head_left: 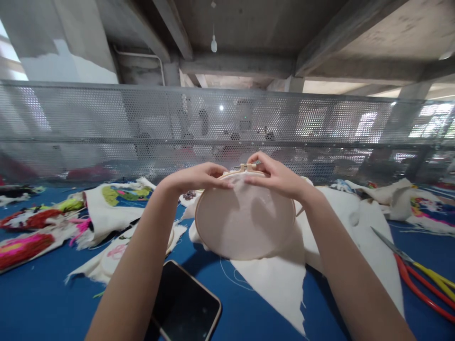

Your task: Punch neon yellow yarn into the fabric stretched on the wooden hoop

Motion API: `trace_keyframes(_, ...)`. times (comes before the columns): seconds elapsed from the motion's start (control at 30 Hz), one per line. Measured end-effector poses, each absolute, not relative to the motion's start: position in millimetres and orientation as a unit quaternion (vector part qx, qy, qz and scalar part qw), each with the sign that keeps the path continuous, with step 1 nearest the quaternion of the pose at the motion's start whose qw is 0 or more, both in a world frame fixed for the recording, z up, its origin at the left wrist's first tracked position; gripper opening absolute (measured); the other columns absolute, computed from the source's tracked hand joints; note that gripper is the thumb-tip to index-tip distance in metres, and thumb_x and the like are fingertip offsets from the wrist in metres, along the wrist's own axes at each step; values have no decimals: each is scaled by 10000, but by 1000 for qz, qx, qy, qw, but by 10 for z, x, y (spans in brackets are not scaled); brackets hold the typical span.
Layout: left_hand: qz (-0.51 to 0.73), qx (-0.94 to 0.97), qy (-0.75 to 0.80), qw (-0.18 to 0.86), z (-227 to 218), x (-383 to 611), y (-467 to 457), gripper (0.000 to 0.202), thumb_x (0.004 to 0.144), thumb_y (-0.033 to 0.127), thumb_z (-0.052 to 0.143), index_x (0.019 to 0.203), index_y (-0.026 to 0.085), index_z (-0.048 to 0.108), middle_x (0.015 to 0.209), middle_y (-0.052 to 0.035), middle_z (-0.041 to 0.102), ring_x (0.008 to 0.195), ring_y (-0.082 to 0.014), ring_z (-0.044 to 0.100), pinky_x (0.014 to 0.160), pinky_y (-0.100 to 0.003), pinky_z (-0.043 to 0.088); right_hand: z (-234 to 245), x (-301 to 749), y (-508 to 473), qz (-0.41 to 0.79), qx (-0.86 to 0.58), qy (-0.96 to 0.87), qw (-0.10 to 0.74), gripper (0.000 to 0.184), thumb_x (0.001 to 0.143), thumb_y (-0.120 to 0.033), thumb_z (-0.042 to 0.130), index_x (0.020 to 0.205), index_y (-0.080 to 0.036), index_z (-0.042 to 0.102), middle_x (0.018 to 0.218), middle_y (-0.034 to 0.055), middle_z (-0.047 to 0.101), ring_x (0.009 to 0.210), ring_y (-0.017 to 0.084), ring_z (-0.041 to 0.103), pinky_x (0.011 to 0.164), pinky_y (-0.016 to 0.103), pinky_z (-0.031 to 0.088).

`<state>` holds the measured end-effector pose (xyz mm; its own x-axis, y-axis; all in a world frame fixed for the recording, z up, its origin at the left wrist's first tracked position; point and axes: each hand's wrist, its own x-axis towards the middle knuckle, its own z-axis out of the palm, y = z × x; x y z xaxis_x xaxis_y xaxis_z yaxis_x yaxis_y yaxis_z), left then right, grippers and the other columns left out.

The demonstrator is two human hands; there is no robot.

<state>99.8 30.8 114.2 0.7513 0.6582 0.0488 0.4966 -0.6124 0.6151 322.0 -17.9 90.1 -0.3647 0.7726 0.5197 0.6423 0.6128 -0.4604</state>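
Observation:
An embroidery hoop (245,222) with plain white fabric stretched across it stands tilted up in front of me. My left hand (202,176) grips its upper left rim, thumb on the cloth and fingers behind. On the upper right, my right hand (272,174) is closed on the rim beside the hoop's screw clasp (248,167), its thumb pressed to the fabric. Some fingertips of both hands are hidden behind the hoop. Loose white cloth (273,289) hangs from the hoop's lower edge onto the blue table, with a few stray threads.
A phone (190,303) lies near the front edge. Scissors (414,265) with red and yellow handles rest at right on the blue table (46,303). Embroidered pieces (121,199) are spread at left, more cloth (355,222) at right. A perforated metal panel (149,123) stands behind.

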Motion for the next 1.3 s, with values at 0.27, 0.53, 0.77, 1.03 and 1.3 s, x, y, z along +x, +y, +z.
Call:
trace_keyframes(0.27, 195, 904, 363, 112, 1012, 1169, 428, 157, 672, 306, 568, 674, 162, 505, 672, 8, 509, 635, -137, 472, 542, -240, 292, 809, 3253, -24, -34, -509, -807, 299, 306, 749, -383, 594, 961, -215, 450, 912, 47, 610, 812, 211, 551, 689, 293, 366)
trace_keyframes(0.53, 196, 910, 360, 60, 987, 1188, 401, 102, 686, 256, 539, 665, 168, 492, 664, 7, 528, 623, -138, 478, 530, -246, 283, 747, 3232, 57, -92, -512, -804, 288, 282, 773, -363, 568, 971, -215, 434, 869, 38, 611, 770, 205, 547, 645, 273, 342)
trace_keyframes(0.77, 179, 909, 376, 6, 964, 1201, 379, 158, 742, 314, 525, 696, 173, 471, 702, -9, 531, 625, -142, 470, 524, -248, 287, 734, 3248, 79, -94, -522, -798, 285, 297, 774, -377, 569, 989, -214, 445, 846, 32, 608, 749, 200, 545, 631, 266, 339)
trace_keyframes(1.03, 160, 886, 431, -64, 844, 1299, 419, 318, 685, 376, 630, 914, 186, 518, 971, -72, 610, 845, -239, 565, 600, -277, 366, 698, 3249, 114, -78, -545, -787, 277, 409, 762, -407, 550, 1102, -204, 449, 906, 69, 633, 795, 239, 579, 660, 299, 381)
trace_keyframes(1.3, 151, 876, 447, -98, 841, 1364, 396, 298, 685, 364, 619, 904, 181, 533, 933, -86, 619, 825, -248, 576, 607, -291, 373, 668, 3263, 149, -90, -561, -783, 254, 520, 714, -440, 589, 1145, -197, 427, 972, 88, 643, 845, 263, 591, 658, 301, 385)
